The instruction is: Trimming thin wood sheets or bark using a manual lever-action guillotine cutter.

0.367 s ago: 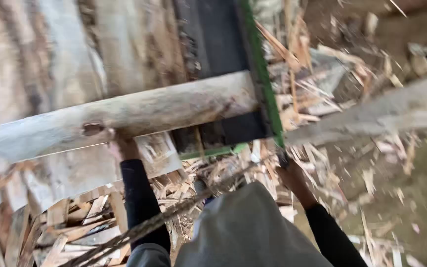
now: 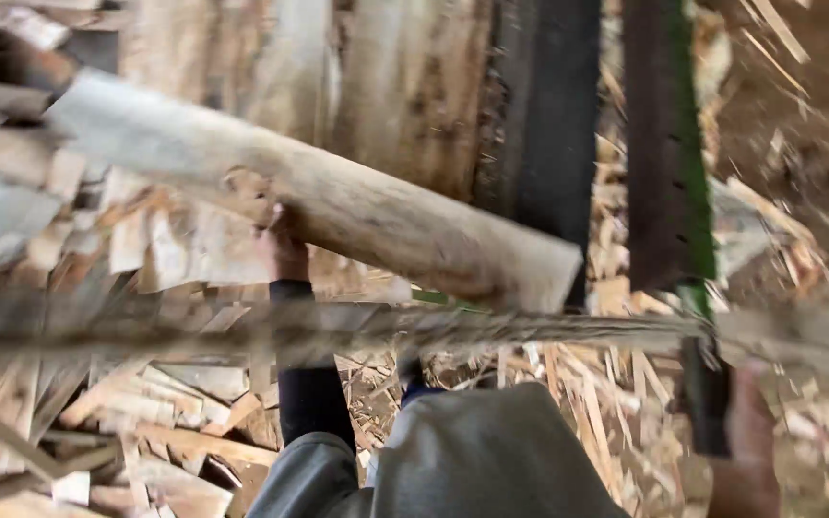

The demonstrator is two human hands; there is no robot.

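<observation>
Change: the pale slab of wood (image 2: 338,206) that lay nearly level across the view a moment ago now slopes, its cut end (image 2: 539,273) dropped to the lower right and its far end lifted toward the upper left corner of the view. The view has also swung, so part of this shift may be the head turning.
Meaning: judging by the new slope, the slab is being swung or pulled off the stack rather than resting flat on it; I cannot tell how much of its weight the stack still bears.
Where the slab is: it runs from the upper left to just left of the dark green-edged machine bar (image 2: 669,144), in front of the stacked boards (image 2: 405,86), with the offcut heap (image 2: 146,403) below it.
Left hand: the left hand (image 2: 280,245) is raised on a straight, dark-sleeved arm and pressed up against the underside of the slab near its middle, close to a knot. The fingers look curled onto the wood, gripping it, though blur hides the detail.
Right hand: the right hand (image 2: 746,441) sits low at the right edge of the view, beside the lower end of the machine bar. It is blurred, and I cannot tell whether it is wide, narrow or holding something.
Foreground: a thin blurred strip of wood (image 2: 434,331) crosses the view between the camera and both arms; who or what holds it is not visible.
</observation>
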